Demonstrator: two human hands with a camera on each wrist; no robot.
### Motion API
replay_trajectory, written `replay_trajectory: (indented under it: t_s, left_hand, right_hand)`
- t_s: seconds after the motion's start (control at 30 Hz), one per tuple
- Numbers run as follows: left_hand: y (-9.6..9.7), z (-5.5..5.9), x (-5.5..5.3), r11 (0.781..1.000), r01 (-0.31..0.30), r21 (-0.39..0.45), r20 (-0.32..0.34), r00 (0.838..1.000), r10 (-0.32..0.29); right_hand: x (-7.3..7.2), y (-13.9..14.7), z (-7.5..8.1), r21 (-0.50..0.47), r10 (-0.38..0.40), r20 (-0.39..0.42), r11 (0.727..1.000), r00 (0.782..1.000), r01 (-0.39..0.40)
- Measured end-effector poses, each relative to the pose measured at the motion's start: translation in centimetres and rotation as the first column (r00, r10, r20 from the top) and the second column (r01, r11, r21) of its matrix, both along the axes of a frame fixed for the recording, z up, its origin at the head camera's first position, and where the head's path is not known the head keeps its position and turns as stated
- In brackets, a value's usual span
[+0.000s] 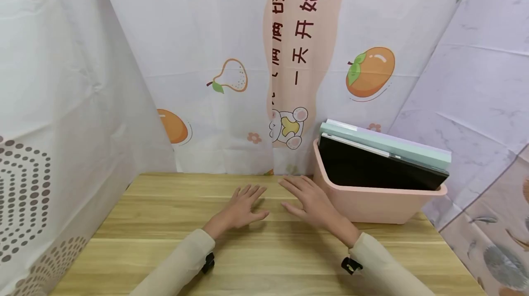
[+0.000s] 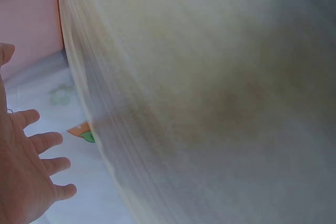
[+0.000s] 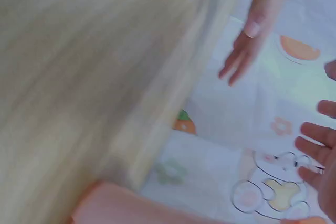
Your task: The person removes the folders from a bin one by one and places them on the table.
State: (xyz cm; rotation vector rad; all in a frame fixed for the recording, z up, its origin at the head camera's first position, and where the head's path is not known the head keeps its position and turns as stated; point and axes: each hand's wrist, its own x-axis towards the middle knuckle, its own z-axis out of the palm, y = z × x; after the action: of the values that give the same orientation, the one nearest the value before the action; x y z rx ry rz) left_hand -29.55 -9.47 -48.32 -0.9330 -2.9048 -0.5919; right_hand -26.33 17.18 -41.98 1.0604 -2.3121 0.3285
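Observation:
My left hand [image 1: 239, 208] is held over the wooden table [image 1: 173, 222], fingers spread and nothing in it. Opposite it, my right hand [image 1: 310, 204] also has straight fingers and holds nothing. The right hand is nearest to a pink bin [image 1: 372, 204] at the table's right. In the bin lean a black flat item [image 1: 372, 162] with a pale top edge and a light green flat item [image 1: 388, 142] behind it; their kind is unclear. The left wrist view shows the left palm [image 2: 21, 177] with fingers apart. Both hands appear in the right wrist view.
A white curtain [image 1: 206, 126] with fruit prints and lettering hangs behind the table's back edge. More cloth hangs at the left [image 1: 74, 80] and at the right [image 1: 454, 89]. Dark bands with small devices sit at both wrists.

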Motion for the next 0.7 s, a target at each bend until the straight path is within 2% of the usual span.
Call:
replay_trajectory:
  t_s: [0.07, 0.13, 0.23, 0.33, 0.5, 0.7]
  left_hand:
    - [0.0, -0.1, 0.0, 1.000, 0.000, 0.000, -0.004, 1.000, 0.000]
    - [0.1, -0.1, -0.1, 1.000, 0.001, 0.003, -0.007, 1.000, -0.001]
    - [0.1, -0.2, -0.1, 1.000, 0.001, 0.009, -0.008, 1.000, -0.001]
    - [0.1, -0.3, -0.2, 1.000, 0.004, 0.015, -0.011, 1.000, -0.004]
    - [0.1, -0.4, -0.3, 1.000, 0.005, 0.014, -0.013, 1.000, -0.005]
    - [0.1, -0.4, -0.3, 1.000, 0.002, 0.014, -0.013, 1.000, -0.002]
  right_hand:
    - [0.1, 0.6, 0.8, -0.038, 0.027, -0.104, 0.999, 0.994, -0.031]
    - [-0.1, 1.3, 1.5, -0.083, 0.049, -0.215, 0.994, 0.975, -0.068]
    - [-0.5, 2.5, 2.6, -0.147, 0.069, -0.393, 0.980, 0.917, -0.137]
    - [-0.9, 4.0, 3.2, -0.197, 0.043, -0.525, 0.966, 0.850, -0.170]
    - [-1.3, 6.5, 2.8, -0.261, -0.046, -0.599, 0.955, 0.800, -0.140]
    - [-1.7, 8.3, 1.6, -0.271, -0.093, -0.653, 0.956, 0.752, -0.117]
